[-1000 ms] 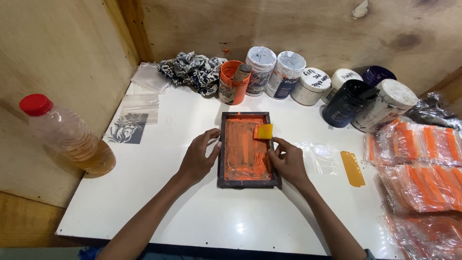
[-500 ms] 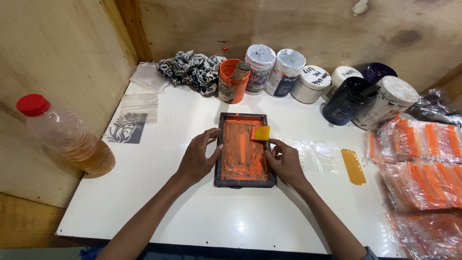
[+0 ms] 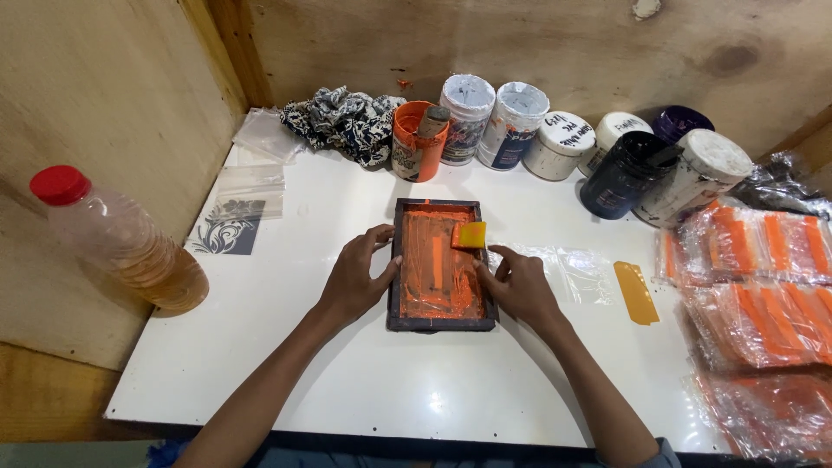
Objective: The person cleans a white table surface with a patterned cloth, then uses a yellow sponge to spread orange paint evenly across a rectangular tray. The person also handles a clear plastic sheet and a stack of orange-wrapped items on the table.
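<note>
A small dark-framed printing screen (image 3: pixel 397 286), smeared with orange ink, lies flat on the white table (image 3: pixel 347 390). My left hand (image 3: pixel 357 279) rests on the frame's left edge, thumb and fingers pressing it down. My right hand (image 3: pixel 513 284) sits at the frame's right edge and pinches a small yellow-orange squeegee (image 3: pixel 471 235) that stands on the upper right of the inked mesh.
Several ink jars (image 3: pixel 563 143) and an open orange ink tub (image 3: pixel 418 143) line the back wall beside a patterned rag (image 3: pixel 347 123). A red-capped bottle (image 3: pixel 121 243) lies at left. Clear bags (image 3: pixel 247 195), a yellow scraper (image 3: pixel 635 292) and orange-striped packets (image 3: pixel 763 295) lie around.
The squeegee has shifted slightly left and toward me on the mesh; both hands stay on the frame. The view has drifted a little.
</note>
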